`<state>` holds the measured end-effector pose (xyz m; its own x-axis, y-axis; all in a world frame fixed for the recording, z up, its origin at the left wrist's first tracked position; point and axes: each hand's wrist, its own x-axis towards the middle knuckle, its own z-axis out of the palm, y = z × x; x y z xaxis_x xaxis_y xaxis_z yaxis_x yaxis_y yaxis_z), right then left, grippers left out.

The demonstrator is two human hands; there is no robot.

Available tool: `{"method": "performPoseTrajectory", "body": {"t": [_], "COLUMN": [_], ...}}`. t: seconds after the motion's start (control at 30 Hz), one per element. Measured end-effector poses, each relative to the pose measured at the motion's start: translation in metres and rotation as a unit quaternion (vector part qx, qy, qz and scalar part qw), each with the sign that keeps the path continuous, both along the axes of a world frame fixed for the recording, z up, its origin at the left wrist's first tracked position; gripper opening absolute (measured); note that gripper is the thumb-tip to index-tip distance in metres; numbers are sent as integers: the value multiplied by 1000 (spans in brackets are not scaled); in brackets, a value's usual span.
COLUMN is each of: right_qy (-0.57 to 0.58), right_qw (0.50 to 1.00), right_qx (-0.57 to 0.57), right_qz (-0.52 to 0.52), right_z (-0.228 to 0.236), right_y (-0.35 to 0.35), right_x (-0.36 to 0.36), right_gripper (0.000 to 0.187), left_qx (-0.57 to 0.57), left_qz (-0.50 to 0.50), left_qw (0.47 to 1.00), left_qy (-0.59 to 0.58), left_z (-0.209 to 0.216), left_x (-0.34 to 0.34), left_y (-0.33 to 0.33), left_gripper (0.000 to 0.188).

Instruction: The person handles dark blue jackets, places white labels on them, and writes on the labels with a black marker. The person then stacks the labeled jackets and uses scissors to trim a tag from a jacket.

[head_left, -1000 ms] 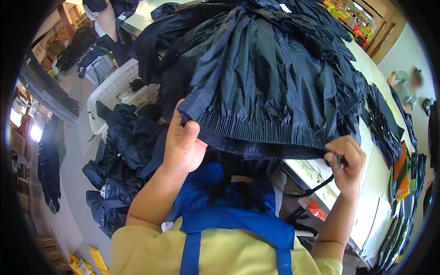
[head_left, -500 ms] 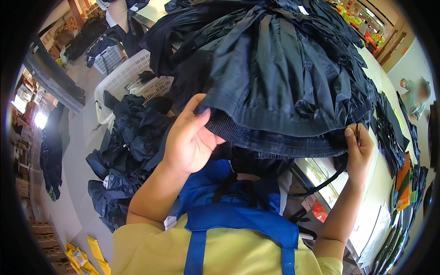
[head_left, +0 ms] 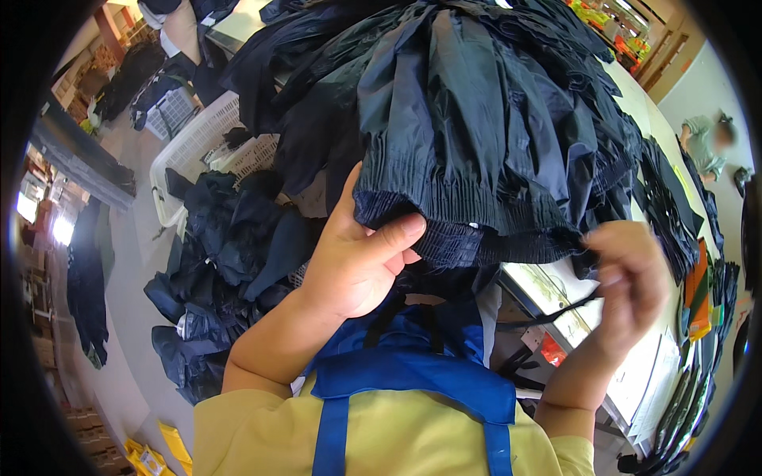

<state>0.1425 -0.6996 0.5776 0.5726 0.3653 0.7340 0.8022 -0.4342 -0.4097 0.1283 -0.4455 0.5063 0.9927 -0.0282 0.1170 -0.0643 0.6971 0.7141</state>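
Note:
A dark navy garment (head_left: pixel 476 135) with a gathered elastic waistband (head_left: pixel 476 238) lies on top of a big pile of similar dark clothes on the table. My left hand (head_left: pixel 357 254) pinches the waistband's left end between thumb and fingers. My right hand (head_left: pixel 631 278), blurred by motion, grips the waistband's right end, and a thin black cord (head_left: pixel 548 317) hangs from it. Below them I see my yellow shirt and blue apron (head_left: pixel 413 381).
A white plastic basket (head_left: pixel 190 151) stands at the left, with more dark garments (head_left: pixel 222 270) heaped on and below it. The pale table edge (head_left: pixel 548 285) runs under the pile. Another person (head_left: pixel 702 143) crouches far right. Flat coloured items (head_left: pixel 698 293) line the right side.
My left hand has slid right along the waistband and my right hand has dropped lower, pulling its end. The view has shifted closer to the pile.

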Motion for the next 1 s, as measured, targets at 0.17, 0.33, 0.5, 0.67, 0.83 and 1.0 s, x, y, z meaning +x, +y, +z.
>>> {"method": "performPoseTrajectory", "body": {"t": [0.17,0.33,0.5,0.67,0.83,1.0], "right_qy": [75,132,-2,-6,9,231], "right_qw": [992,974,998,991,992,941], "right_qx": [-97,165,6,-52,11,208], "right_qz": [39,78,67,122,125,131], "right_z": [-20,-39,-29,-23,-30,-51], "right_y": [60,50,61,66,65,48], "right_x": [42,15,-2,10,11,0], "right_gripper": [48,46,25,35,28,74], "left_qx": [16,28,33,81,34,2], "left_qz": [-2,13,26,48,36,23], "left_qw": [999,999,998,994,998,1000], "left_qy": [-37,-36,-39,-56,-37,-6], "left_z": [11,7,7,11,14,18], "left_x": [-10,-13,-13,-14,-15,-14], "left_y": [-6,-3,-8,-9,-8,-8], "left_gripper": [56,49,47,45,46,53]}}
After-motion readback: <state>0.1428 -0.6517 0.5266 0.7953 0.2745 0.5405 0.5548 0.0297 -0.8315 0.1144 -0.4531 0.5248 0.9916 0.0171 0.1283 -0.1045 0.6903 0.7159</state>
